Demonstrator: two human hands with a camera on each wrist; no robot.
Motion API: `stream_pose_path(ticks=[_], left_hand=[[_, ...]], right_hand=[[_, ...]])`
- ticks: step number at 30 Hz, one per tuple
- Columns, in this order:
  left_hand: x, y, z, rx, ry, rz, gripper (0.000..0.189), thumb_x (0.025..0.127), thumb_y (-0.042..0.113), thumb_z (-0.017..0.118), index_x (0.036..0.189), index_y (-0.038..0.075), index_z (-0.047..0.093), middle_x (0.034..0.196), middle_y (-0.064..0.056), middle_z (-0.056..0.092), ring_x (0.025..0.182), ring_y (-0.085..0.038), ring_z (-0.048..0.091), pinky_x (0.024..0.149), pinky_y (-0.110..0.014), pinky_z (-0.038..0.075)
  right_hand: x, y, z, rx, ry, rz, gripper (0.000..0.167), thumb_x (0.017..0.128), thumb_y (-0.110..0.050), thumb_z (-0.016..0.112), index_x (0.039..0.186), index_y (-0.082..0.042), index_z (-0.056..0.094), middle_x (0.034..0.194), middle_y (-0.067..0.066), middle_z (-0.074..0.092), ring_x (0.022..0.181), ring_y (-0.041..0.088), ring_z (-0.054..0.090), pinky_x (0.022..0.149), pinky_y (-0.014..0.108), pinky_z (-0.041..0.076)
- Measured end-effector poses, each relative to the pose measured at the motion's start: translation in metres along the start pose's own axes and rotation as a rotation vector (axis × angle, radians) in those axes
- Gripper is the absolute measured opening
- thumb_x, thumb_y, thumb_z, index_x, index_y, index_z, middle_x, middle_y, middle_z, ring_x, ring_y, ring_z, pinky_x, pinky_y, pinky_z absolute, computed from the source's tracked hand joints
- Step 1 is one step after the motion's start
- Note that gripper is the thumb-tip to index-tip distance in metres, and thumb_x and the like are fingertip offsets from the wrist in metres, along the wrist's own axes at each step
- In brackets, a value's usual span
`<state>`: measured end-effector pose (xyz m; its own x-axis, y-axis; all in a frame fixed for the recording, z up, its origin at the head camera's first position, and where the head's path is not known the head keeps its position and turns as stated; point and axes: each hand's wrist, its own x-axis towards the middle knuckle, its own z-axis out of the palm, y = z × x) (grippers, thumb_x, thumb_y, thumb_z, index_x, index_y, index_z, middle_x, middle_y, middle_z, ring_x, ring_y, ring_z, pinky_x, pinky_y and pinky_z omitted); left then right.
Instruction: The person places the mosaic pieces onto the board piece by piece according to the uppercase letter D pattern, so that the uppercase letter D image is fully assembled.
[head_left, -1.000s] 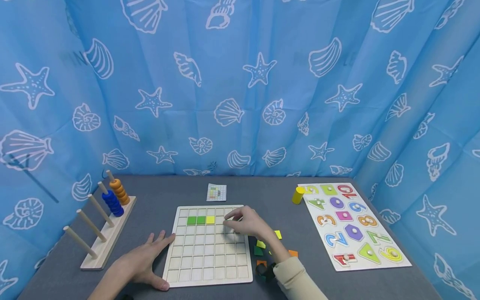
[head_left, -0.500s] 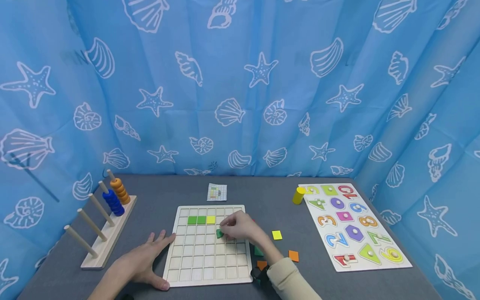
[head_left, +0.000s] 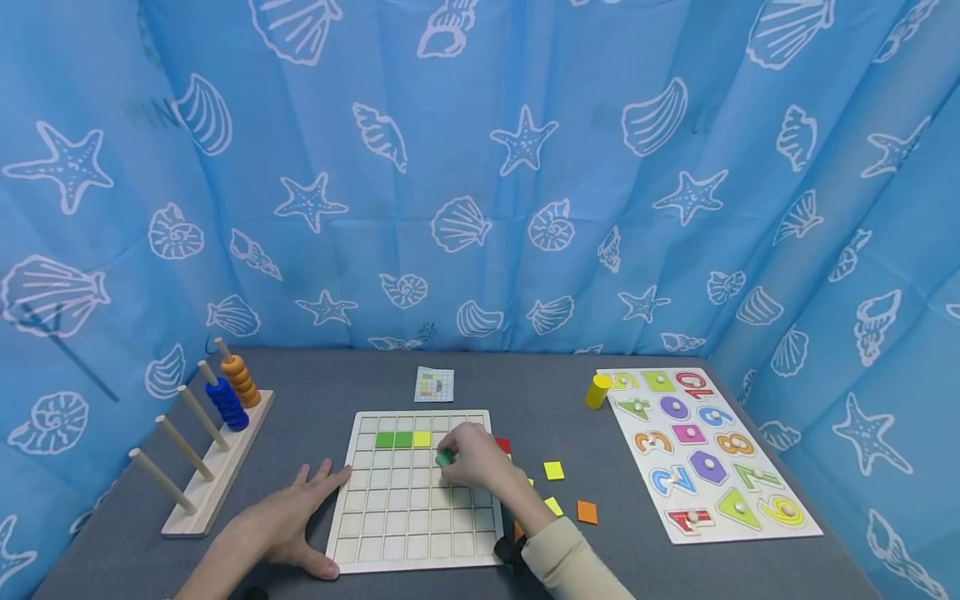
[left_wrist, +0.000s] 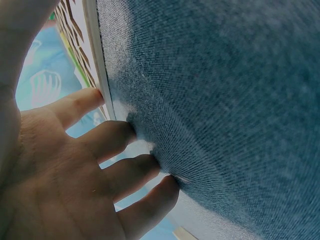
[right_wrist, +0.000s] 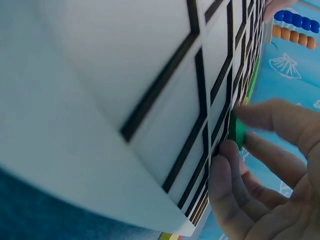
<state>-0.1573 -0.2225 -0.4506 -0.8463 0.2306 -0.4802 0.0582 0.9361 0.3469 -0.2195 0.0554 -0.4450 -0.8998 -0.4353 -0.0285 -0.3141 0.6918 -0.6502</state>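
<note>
A pale wooden grid board (head_left: 397,525) lies on the grey table, with two green tiles (head_left: 393,439) and a yellow tile (head_left: 422,438) side by side in its second row. My right hand (head_left: 476,458) pinches a dark green tile (head_left: 445,457) over the board, just below and right of the yellow one. In the right wrist view that green tile (right_wrist: 236,131) is between thumb and fingers, right at the grid. My left hand (head_left: 281,529) rests spread at the board's left edge, its index fingertip and thumb touching the rim, other fingertips (left_wrist: 170,187) on the table cloth.
Loose yellow (head_left: 553,471), orange (head_left: 587,512) and red tiles (head_left: 503,445) lie right of the board. A pattern card (head_left: 434,385) lies behind it. A bead stacker (head_left: 217,467) stands left; a yellow cylinder (head_left: 597,392) and a number puzzle (head_left: 712,450) are right.
My right hand has turned and shifted slightly, bringing the dark green tile into sight and then a little up the board. My left hand has stayed in place.
</note>
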Motion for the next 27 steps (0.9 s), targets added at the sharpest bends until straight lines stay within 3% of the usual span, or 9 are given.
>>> stream_pose_path(ticks=[7, 16, 22, 27], left_hand=[[0.0002, 0.0000, 0.0005, 0.000, 0.002, -0.008, 0.130, 0.053, 0.059, 0.096, 0.160, 0.016, 0.034, 0.166, -0.030, 0.026, 0.150, -0.064, 0.016, 0.106, -0.084, 0.026], [0.0002, -0.0017, 0.0009, -0.007, 0.003, -0.015, 0.133, 0.051, 0.061, 0.095, 0.160, 0.015, 0.034, 0.166, -0.030, 0.024, 0.150, -0.064, 0.014, 0.108, -0.083, 0.025], [0.0006, -0.0021, 0.0012, -0.012, 0.007, -0.020, 0.134, 0.050, 0.063, 0.095, 0.160, 0.015, 0.034, 0.166, -0.030, 0.025, 0.150, -0.064, 0.014, 0.108, -0.083, 0.024], [0.0017, -0.0017, 0.0015, -0.009, 0.005, -0.024, 0.134, 0.050, 0.063, 0.095, 0.160, 0.016, 0.034, 0.166, -0.030, 0.025, 0.150, -0.064, 0.014, 0.108, -0.083, 0.024]], right_hand=[[0.0018, 0.0002, -0.0004, -0.027, -0.019, -0.018, 0.041, 0.075, 0.009, 0.071, 0.116, 0.002, 0.076, 0.109, 0.015, 0.075, 0.076, 0.012, 0.050, 0.059, 0.020, 0.038], [0.0002, 0.0035, 0.0021, -0.101, 0.060, -0.011, 0.023, 0.081, -0.006, 0.082, 0.103, 0.000, 0.079, 0.101, 0.012, 0.069, 0.091, 0.019, 0.060, 0.072, 0.032, 0.052], [0.0016, 0.0022, 0.0027, -0.100, 0.043, 0.009, 0.023, 0.083, -0.007, 0.081, 0.106, -0.003, 0.080, 0.106, 0.011, 0.072, 0.097, 0.023, 0.067, 0.078, 0.036, 0.056], [0.0033, 0.0010, 0.0025, -0.082, 0.014, 0.018, 0.026, 0.083, -0.007, 0.081, 0.109, -0.004, 0.080, 0.108, 0.011, 0.073, 0.095, 0.020, 0.067, 0.074, 0.032, 0.055]])
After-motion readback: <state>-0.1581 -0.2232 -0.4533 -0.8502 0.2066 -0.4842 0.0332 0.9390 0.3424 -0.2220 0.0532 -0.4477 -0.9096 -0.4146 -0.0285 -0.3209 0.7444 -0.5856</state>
